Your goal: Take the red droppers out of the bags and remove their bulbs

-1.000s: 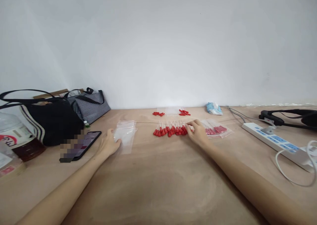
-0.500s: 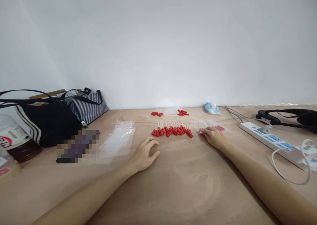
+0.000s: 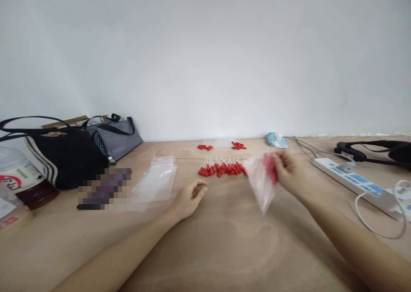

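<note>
My right hand [image 3: 290, 171] is lifted off the table and grips a clear plastic bag [image 3: 261, 181] with red-tipped droppers inside; the bag is blurred by motion and hangs down to the left. My left hand [image 3: 189, 198] rests on the wooden table [image 3: 224, 249] with its fingers loosely curled and holds nothing. A row of red-tipped droppers [image 3: 221, 168] lies just beyond both hands. A pile of empty clear bags [image 3: 156, 180] lies to the left of my left hand.
Two small heaps of red caps [image 3: 221, 146] lie near the wall. Two bags [image 3: 70, 150], a phone [image 3: 104, 188] and a bottle [image 3: 19, 176] stand at the left. A power strip [image 3: 359, 183], cables, a black headset [image 3: 375, 150] and a tissue pack [image 3: 276, 140] are at the right.
My right hand went from the row of droppers to the filled bag on the right and lifted it. My left hand left the pile of empty bags and came to the middle.
</note>
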Available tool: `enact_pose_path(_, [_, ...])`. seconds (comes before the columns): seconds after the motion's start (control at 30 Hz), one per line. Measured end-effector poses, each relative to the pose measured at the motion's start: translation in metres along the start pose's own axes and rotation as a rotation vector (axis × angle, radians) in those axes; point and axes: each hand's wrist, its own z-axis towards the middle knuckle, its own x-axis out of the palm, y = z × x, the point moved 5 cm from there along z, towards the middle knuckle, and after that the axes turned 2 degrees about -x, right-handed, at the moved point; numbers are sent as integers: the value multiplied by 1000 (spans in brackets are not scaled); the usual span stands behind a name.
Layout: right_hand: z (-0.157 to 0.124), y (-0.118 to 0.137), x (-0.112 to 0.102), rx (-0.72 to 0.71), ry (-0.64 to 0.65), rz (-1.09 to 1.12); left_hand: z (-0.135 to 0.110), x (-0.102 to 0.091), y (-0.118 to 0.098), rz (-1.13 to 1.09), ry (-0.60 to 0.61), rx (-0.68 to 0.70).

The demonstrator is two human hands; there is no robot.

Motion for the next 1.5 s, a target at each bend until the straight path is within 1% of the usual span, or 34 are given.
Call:
enact_pose_path(0.03, [-8, 2, 20, 38, 110, 67, 1, -1, 4, -56, -17, -43])
enact_pose_path(0.13, [-36, 0, 79, 146, 329, 229, 5, -4, 13, -263, -30, -136])
enact_pose_path(0.2, [-49, -4, 110, 242, 382, 276, 6, -5, 14, -370, -5, -166])
enact_pose_path(0.23, [-54, -6, 121, 305, 394, 302, 7, -6, 13, -381, 12, -164])
enact_pose_path(0.3, [-62, -6, 138, 432, 456, 409, 5, -9, 6, -297, 39, -120])
enact_pose_path(0.37, [-67, -2, 147, 563, 557, 544, 0, -12, -2, -114, 53, -47])
enact_pose_path(0.43, [-71, 1, 146, 694, 653, 646, -4, -13, -10, 70, 77, 37])
enact_pose_path(0.47, [-73, 1, 142, 751, 681, 676, -5, -14, -14, 141, 86, 78])
enact_pose_path(0.53, [-74, -2, 131, 805, 690, 712, -6, -14, -22, 225, 98, 150])
enact_pose_path(0.6, [-74, -5, 121, 771, 688, 731, -2, -12, -29, 241, 122, 210])
enact_pose_path(0.67, [-74, -6, 115, 713, 703, 729, 3, -6, -37, 226, 188, 269])
enact_pose_path(0.77, [-77, -4, 115, 651, 721, 693, 9, 9, -46, 212, 301, 337])
enact_pose_path(0.83, [-78, -1, 118, 628, 714, 652, 12, 17, -49, 208, 326, 359])
enact_pose_path(0.93, [-79, 2, 121, 619, 691, 595, 14, 24, -49, 198, 318, 386])
enact_pose_path(1.1, [-77, 2, 120, 625, 642, 586, 15, 27, -45, 247, 289, 426])
enact_pose_path(1.2, [-76, 2, 118, 640, 634, 568, 18, 29, -45, 271, 297, 489])
enact_pose_path(1.33, [-76, 4, 119, 662, 628, 594, 23, 30, -48, 334, 275, 566])
enact_pose_path(1.5, [-76, 5, 119, 656, 630, 610, 20, 33, -53, 443, 253, 699])
